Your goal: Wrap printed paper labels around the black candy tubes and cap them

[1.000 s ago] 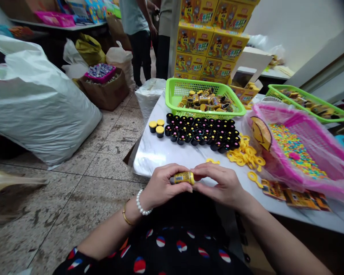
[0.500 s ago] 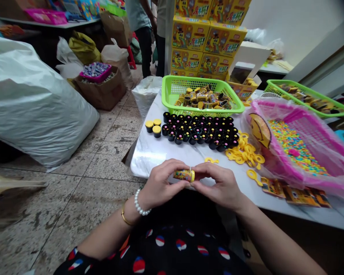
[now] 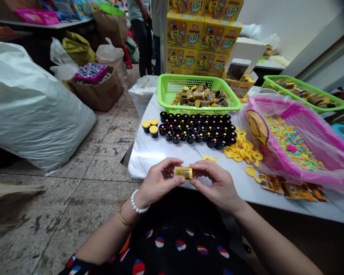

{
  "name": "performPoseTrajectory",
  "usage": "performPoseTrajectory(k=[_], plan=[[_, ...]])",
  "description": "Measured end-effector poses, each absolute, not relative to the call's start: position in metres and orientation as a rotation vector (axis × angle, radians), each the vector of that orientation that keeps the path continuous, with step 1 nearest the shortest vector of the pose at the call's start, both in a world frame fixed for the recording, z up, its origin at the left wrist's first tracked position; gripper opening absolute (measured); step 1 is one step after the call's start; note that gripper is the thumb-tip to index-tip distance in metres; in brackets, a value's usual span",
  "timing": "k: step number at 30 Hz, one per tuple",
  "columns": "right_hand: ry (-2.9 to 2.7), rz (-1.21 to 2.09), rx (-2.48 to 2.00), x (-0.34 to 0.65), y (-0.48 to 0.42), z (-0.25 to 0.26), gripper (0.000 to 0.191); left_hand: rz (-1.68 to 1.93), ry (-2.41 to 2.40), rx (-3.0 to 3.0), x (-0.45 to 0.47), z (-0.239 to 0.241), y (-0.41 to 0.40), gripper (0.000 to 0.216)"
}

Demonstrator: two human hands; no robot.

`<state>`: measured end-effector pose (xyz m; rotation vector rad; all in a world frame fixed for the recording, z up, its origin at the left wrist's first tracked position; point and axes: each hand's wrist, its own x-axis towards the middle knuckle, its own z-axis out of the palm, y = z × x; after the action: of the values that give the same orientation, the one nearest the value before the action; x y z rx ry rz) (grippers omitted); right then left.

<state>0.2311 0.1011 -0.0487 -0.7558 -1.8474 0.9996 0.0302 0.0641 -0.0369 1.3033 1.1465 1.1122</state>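
Between my two hands, over the near table edge, lies a small candy cup (image 3: 183,173) on its side, wrapped in a yellow printed label. My left hand (image 3: 160,177) pinches its left end between thumb and fingers. The fingers of my right hand (image 3: 215,183) close on its yellow right end. Beyond my hands stand rows of small black cups (image 3: 197,128) with coloured candies in them. Three black cups with yellow lids (image 3: 153,130) are at their left. A single yellow ring-shaped piece (image 3: 210,158) lies just past my right hand.
A green basket (image 3: 199,110) of labelled cups stands behind the rows. At right are a pile of yellow ring pieces (image 3: 243,147), a pink basket (image 3: 335,152) with candy beads, and printed labels (image 3: 292,190). Stacked yellow boxes (image 3: 205,38) rise behind. A large white sack (image 3: 37,103) stands left.
The candy cup has been turned in my fingers: a text-covered side of the label now faces me and more of it shows. Both hands still hold it. The whole view has shifted slightly.
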Motion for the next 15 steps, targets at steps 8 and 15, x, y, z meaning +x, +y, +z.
performPoseTrajectory(k=[8, 15], plan=[[-1.497, 1.603, -0.931, 0.2273, 0.1003, -0.0584, 0.027, 1.006, 1.153, 1.157, 0.0366, -0.0346, 0.0647, 0.031], [-1.25, 1.955, -0.752, 0.2284, 0.1032, -0.0588, 0.022, 0.914, 0.967, 1.021, 0.0324, -0.036, 0.0651, 0.04]])
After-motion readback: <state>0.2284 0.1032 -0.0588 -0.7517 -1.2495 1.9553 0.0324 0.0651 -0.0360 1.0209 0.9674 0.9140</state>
